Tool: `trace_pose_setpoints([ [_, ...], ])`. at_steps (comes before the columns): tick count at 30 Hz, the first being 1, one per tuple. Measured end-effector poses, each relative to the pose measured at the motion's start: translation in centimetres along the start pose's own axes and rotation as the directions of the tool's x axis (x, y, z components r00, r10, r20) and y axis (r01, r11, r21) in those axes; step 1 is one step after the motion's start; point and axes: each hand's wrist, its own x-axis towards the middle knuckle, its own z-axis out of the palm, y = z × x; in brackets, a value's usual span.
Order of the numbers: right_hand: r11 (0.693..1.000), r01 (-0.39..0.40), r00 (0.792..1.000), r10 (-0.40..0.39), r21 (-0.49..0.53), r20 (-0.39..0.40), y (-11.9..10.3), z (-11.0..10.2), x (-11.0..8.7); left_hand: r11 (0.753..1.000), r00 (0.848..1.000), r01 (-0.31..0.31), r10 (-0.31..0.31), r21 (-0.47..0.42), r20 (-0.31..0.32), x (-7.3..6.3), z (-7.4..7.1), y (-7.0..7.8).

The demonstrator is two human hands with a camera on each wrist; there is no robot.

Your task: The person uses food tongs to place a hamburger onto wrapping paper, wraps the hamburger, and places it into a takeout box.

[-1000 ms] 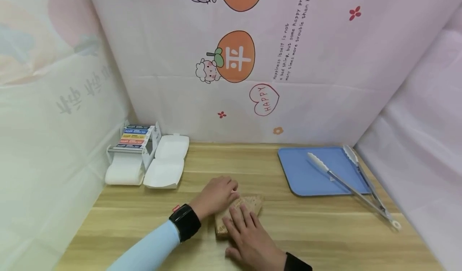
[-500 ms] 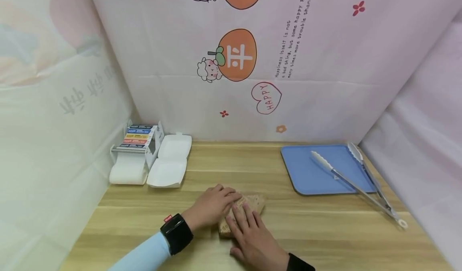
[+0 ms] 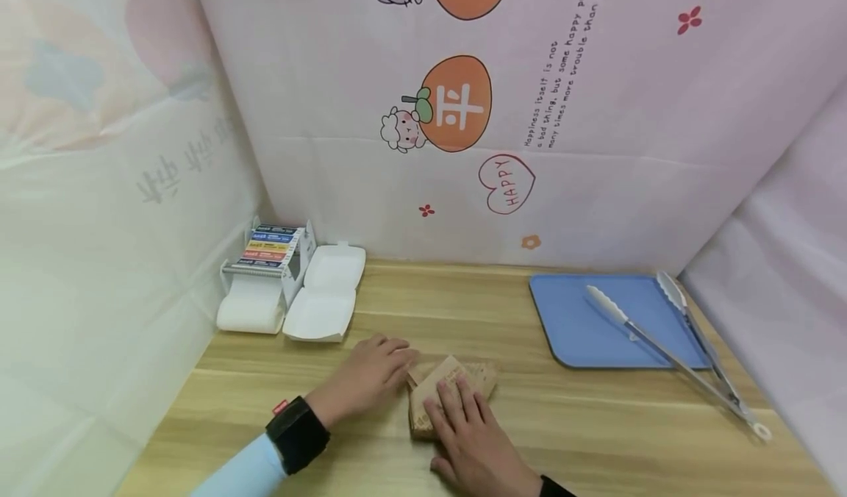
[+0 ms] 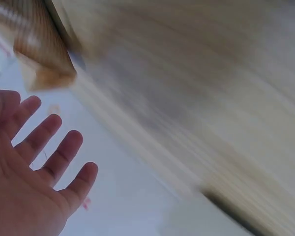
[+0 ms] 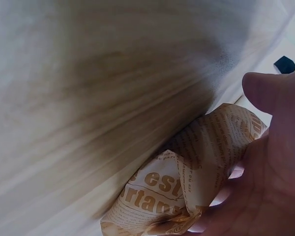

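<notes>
A packet wrapped in brown printed paper (image 3: 433, 401) lies on the wooden table in front of me, a folded flap showing on its top. My right hand (image 3: 479, 438) rests on it with extended fingers. Just left of the packet is my left hand (image 3: 367, 376), its fingertips near the paper's edge; whether they touch it I cannot tell. In the left wrist view that hand (image 4: 34, 167) has spread fingers and holds nothing, below a corner of the packet (image 4: 44, 49). The right wrist view shows lettering on the crumpled paper side (image 5: 162, 191) beside the palm (image 5: 275, 182).
A label dispenser (image 3: 265, 276) with rolls stands at the back left, beside an opened white clamshell box (image 3: 320, 313). At the back right is a blue tray (image 3: 569, 328), with metal tongs (image 3: 688, 365) lying across it and past its edge. Cloth walls enclose the table.
My left hand has drawn back to the left from the packet's top, uncovering the folded flap. The right hand stays on the packet. The head view has shifted slightly.
</notes>
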Motion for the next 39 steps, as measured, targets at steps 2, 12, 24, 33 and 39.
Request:
trace_pose_setpoints([
  [2, 1.000, -0.006, 1.000, 0.005, 0.015, 0.009, 0.0, 0.0, -0.1, 0.999, 0.998, 0.031, -0.033, -0.035, -0.059, -0.7, -0.7, -1.1],
  [12, 0.999, 0.000, 1.000, 0.000, 0.047, -0.004, 0.1, 0.2, -0.1, 0.975, 0.936, 0.209, -0.221, -0.071, -0.275, -3.8, -5.8, -7.5],
  [24, 0.998, 0.012, 1.000, -0.011, 0.055, -0.015, 0.4, 0.5, -0.3, 0.869, 0.789, 0.478, -0.487, -0.124, -0.375, -8.2, -9.1, -16.0],
  [33, 0.999, 0.010, 1.000, -0.010, 0.044, -0.005, 0.3, 0.4, -0.2, 0.755, 0.709, 0.629, -0.655, -0.184, -0.262, -10.3, -8.4, -19.0],
  [39, 0.999, -0.002, 1.000, 0.001, 0.049, 0.007, 0.2, 0.2, -0.3, 0.692, 0.684, 0.675, -0.717, -0.256, -0.131, -10.1, -8.2, -20.1],
])
